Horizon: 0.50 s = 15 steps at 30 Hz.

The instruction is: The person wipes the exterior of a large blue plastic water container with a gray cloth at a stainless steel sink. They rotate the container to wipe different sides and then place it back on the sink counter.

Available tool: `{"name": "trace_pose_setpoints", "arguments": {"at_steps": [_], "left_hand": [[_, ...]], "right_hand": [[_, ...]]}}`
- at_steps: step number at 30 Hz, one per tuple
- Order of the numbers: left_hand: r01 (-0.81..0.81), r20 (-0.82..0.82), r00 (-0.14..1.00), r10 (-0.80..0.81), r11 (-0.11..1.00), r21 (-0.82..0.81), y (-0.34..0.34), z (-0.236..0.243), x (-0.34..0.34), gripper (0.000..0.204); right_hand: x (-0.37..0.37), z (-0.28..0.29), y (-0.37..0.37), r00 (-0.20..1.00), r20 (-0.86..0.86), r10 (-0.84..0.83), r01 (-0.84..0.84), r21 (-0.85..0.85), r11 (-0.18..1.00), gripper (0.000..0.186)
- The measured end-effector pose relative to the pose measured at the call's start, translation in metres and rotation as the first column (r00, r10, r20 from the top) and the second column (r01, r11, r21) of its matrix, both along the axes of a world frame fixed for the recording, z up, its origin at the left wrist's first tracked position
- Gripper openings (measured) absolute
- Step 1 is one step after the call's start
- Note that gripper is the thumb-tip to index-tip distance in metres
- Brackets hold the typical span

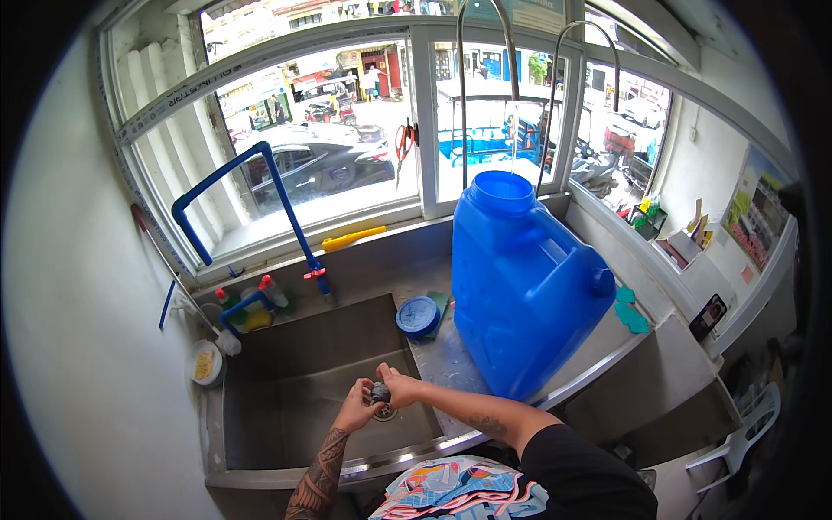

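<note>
Over the steel sink (277,355) my left hand (354,407) and my right hand (401,387) come together around a small dark grey, rounded thing (380,393). Both sets of fingers are closed on it, and its kind is too small to make out. Just below it shows the sink's drain (389,415). To the right, a large blue water jug (520,295) stands upright on the steel counter with its wide mouth uncapped. From a tall curved spout (515,69) a thin stream of water falls toward that mouth. A round blue lid (418,317) lies between sink and jug.
A blue pipe faucet (290,208) with a red valve rises behind the sink. Bottles (273,290) and a white bowl (205,362) stand at the sink's left. Scissors (404,143) hang by the window. A teal cloth (633,310) lies right of the jug.
</note>
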State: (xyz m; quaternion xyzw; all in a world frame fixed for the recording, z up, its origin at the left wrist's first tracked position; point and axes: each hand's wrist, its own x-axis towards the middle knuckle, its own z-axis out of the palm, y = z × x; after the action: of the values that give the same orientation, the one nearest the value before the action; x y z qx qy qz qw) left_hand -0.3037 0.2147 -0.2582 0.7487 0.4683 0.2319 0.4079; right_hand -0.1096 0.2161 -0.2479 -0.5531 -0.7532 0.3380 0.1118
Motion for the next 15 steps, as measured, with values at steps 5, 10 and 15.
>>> {"name": "trace_pose_setpoints", "arguments": {"at_steps": [5,10,15], "left_hand": [[0.010,0.241,0.971,-0.002,1.000,-0.029,-0.011,-0.006,-0.008,0.034],[-0.126,0.357,0.926,0.121,0.992,-0.010,-0.021,-0.021,-0.002,0.023],[-0.177,0.631,0.684,0.366,0.922,-0.343,-0.025,-0.026,0.009,0.017]], "right_hand": [[0.022,0.012,-0.008,0.914,-0.404,-0.032,-0.056,-0.205,0.977,0.072],[0.037,0.014,-0.031,0.928,-0.344,-0.145,0.020,-0.342,0.940,0.067],[0.036,-0.003,-0.044,0.866,-0.465,-0.186,0.149,-0.115,0.982,0.048]]}}
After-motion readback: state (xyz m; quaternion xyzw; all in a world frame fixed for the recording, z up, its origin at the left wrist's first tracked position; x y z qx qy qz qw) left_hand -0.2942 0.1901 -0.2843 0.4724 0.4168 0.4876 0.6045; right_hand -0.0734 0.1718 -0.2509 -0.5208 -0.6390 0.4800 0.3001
